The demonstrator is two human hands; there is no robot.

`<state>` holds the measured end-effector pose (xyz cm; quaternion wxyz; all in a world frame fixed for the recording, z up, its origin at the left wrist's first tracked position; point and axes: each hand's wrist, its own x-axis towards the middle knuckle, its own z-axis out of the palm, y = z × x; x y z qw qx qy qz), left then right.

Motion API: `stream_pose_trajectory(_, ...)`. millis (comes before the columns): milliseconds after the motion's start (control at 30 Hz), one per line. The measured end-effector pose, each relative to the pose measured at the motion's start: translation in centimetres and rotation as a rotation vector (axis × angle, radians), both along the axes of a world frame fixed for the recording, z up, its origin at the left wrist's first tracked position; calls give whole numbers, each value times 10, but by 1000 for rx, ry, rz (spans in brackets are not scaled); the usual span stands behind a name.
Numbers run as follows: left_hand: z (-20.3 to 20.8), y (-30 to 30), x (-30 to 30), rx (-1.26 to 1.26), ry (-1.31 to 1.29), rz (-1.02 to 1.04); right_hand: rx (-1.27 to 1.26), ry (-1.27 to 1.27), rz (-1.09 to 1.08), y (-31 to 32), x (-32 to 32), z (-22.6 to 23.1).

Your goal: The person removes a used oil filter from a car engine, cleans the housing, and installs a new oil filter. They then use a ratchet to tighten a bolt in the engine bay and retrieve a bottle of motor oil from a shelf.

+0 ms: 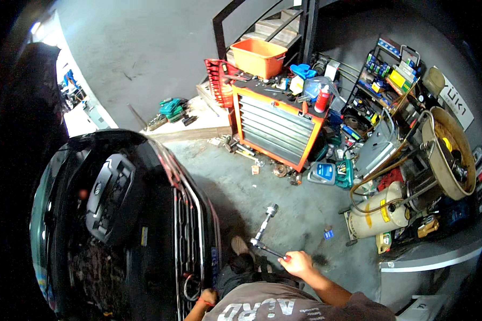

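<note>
My right hand [299,264] is closed around the handle of a ratchet wrench [269,250]. A long extension with a socket [271,210] on its end sticks out from the ratchet head, over the floor. Low in the view, my left hand [208,296] is beside the front grille [187,235] of a black car [152,267]. Its fingers look curled in, and whatever they may hold is hidden. The car's hood is raised, and a grey engine cover [110,197] shows in the engine bay.
An orange tool cabinet [277,128] carries an orange bin [258,56] and loose tools. Jugs [322,173] stand beside it. At right are an oil drainer [383,211] with a wide pan and a loaded shelf rack [386,72]. A small blue box [329,234] lies on the floor.
</note>
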<state>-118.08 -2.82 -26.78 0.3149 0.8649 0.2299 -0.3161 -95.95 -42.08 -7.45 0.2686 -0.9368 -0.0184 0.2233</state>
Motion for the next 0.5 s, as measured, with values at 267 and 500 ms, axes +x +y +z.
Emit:
stream_pose_trajectory(267, -2, 6, 251, -575, -318, -94, -29, -71, -43, 16, 172, -1)
stream_pose_trajectory(500, 47, -6, 421, -293, -836, 3, -132, -252, -161, 44, 348, 32)
